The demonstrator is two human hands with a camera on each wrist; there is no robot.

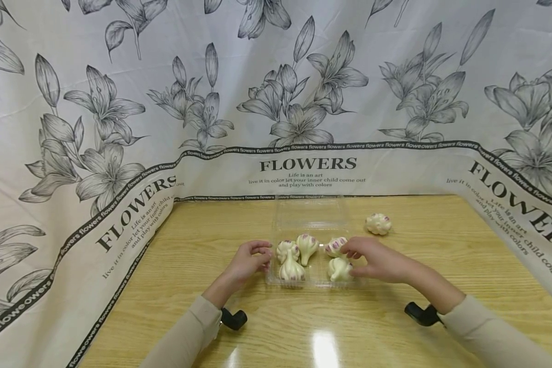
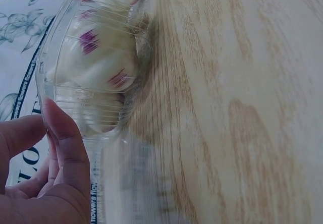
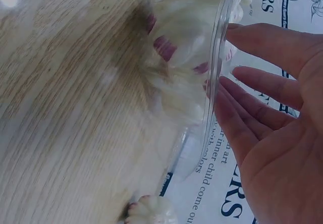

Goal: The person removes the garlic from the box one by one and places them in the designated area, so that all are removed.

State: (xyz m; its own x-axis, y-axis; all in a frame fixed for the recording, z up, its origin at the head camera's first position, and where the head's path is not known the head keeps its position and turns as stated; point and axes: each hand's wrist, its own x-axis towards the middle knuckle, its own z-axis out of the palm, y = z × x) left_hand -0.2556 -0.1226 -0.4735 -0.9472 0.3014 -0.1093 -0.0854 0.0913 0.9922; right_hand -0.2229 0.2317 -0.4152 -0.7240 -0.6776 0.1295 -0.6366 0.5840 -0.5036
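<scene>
A clear plastic clamshell box [image 1: 319,282] lies with its lid [image 1: 310,212] folded back toward the wall. Three garlic bulbs [image 1: 292,268] sit in its left part. In the right part are a purple-striped garlic bulb [image 1: 335,246] and a paler one [image 1: 340,269]. My left hand [image 1: 247,263] pinches the box's left rim between thumb and finger, as the left wrist view shows. At the right rim, my right hand [image 1: 381,259] has its fingers extended over the edge, fingertips right at the striped bulb and thumb near the paler one.
Another garlic bulb [image 1: 378,224] lies outside the box, on the wooden table [image 1: 202,225] behind my right hand. A white curtain with printed flowers [image 1: 303,171] borders the table at the back and sides. Black wrist-worn mounts [image 1: 423,313] stick out under both forearms.
</scene>
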